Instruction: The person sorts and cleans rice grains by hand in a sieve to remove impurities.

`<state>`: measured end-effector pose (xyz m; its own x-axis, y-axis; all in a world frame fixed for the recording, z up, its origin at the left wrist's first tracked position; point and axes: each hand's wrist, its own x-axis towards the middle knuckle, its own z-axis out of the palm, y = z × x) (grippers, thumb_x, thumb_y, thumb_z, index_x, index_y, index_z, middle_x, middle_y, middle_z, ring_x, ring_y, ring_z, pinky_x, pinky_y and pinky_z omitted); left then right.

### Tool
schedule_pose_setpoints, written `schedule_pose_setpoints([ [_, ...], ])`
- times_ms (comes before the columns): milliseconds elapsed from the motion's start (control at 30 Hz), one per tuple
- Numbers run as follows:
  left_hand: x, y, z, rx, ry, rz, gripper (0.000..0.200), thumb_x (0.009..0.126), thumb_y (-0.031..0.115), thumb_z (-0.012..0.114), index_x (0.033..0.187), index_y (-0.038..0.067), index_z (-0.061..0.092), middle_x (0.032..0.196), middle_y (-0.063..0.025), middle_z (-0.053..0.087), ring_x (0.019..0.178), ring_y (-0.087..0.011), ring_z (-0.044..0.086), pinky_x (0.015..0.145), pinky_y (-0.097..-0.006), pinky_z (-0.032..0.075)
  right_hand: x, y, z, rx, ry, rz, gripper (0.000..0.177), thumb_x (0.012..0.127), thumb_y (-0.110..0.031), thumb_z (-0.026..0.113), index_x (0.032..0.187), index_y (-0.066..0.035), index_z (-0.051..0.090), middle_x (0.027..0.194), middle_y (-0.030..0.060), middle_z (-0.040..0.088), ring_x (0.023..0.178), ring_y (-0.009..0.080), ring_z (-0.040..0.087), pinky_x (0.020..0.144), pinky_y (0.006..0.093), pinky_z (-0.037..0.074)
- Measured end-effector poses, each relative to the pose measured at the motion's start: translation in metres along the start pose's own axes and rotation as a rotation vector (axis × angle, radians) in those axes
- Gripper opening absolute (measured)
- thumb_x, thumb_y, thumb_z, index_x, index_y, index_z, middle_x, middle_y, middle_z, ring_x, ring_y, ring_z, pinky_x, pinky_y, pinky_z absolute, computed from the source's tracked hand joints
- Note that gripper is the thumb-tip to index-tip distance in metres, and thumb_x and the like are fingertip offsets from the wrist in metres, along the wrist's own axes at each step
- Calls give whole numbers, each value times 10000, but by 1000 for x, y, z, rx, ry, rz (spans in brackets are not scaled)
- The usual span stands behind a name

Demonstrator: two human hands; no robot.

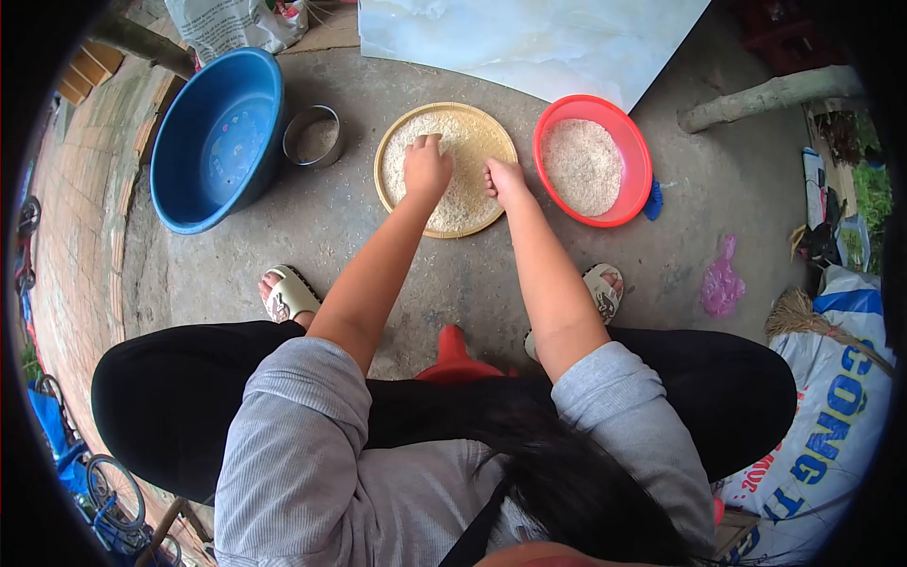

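A round woven tray [381, 180] lies on the concrete floor, with pale rice grains [458, 210] spread over it. Above the tray's left half is my left hand [427, 167], fingers curled down at the grains; what they hold, if anything, is hidden. My right hand [502, 181] is closed over the tray's right side, and its contents cannot be made out. Right of the tray stands a red basin [639, 175] holding more grains [583, 167]. To the left, a metal bowl [315, 137] has some grains at its bottom.
A large blue basin [222, 142] stands at the left. Beyond the tray lies a marbled white sheet [529, 42]. A pink plastic bag [723, 277], a wooden pole [775, 96], a straw broom [801, 317] and a printed sack [831, 416] are at the right.
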<state>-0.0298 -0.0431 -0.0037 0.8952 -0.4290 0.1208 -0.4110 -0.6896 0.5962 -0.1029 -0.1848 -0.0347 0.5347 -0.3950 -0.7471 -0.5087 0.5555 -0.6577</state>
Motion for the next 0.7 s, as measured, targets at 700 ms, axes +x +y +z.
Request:
schedule_pose_setpoints([
  [700, -15, 6, 44, 21, -355, 603, 333, 798, 187, 585, 1108, 67, 602, 1150, -58, 582, 1049, -241, 531, 900, -334, 463, 1, -38, -3, 613, -99, 80, 385, 944, -373, 468, 653, -132, 394, 478, -41, 317, 354, 95, 263, 338, 246, 186],
])
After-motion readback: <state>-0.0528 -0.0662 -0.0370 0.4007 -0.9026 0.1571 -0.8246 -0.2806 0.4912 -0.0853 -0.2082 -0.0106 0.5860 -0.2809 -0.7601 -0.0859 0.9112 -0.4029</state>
